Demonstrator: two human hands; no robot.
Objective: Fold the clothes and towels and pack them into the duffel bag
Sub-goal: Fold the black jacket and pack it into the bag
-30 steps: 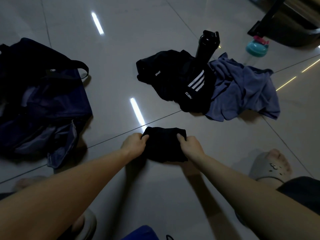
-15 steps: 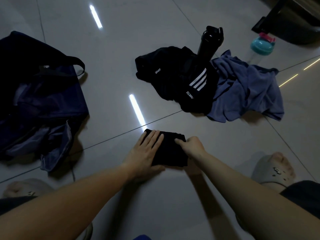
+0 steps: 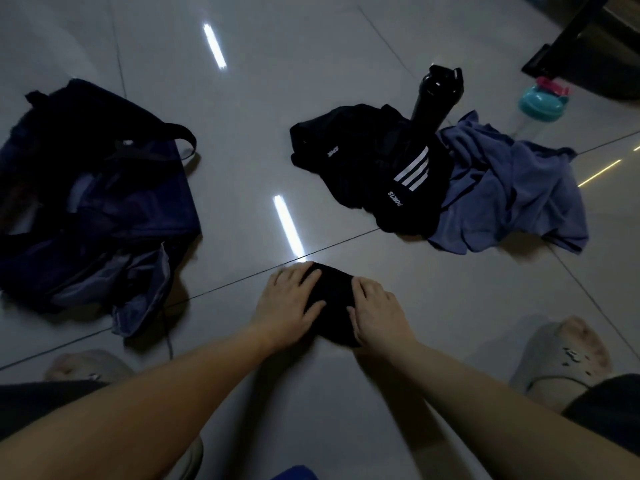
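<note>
A small folded black garment (image 3: 333, 303) lies on the tiled floor in front of me. My left hand (image 3: 289, 303) lies flat on its left side with fingers spread. My right hand (image 3: 377, 311) presses flat on its right side. The open navy duffel bag (image 3: 100, 216) sits at the left with cloth spilling from it. A crumpled black sports garment with white stripes (image 3: 384, 171) and a blue-grey towel (image 3: 512, 199) lie in a heap at the upper right.
A black bottle (image 3: 434, 95) stands behind the black garment. A teal bottle with a pink cap (image 3: 542, 103) stands farther right, near dark furniture (image 3: 588, 46). My feet in grey slippers (image 3: 561, 362) rest at both lower sides.
The left hand went from gripping the garment's edge to lying flat on it. The right hand has now flattened onto it too. The folded garment looks more compact.
</note>
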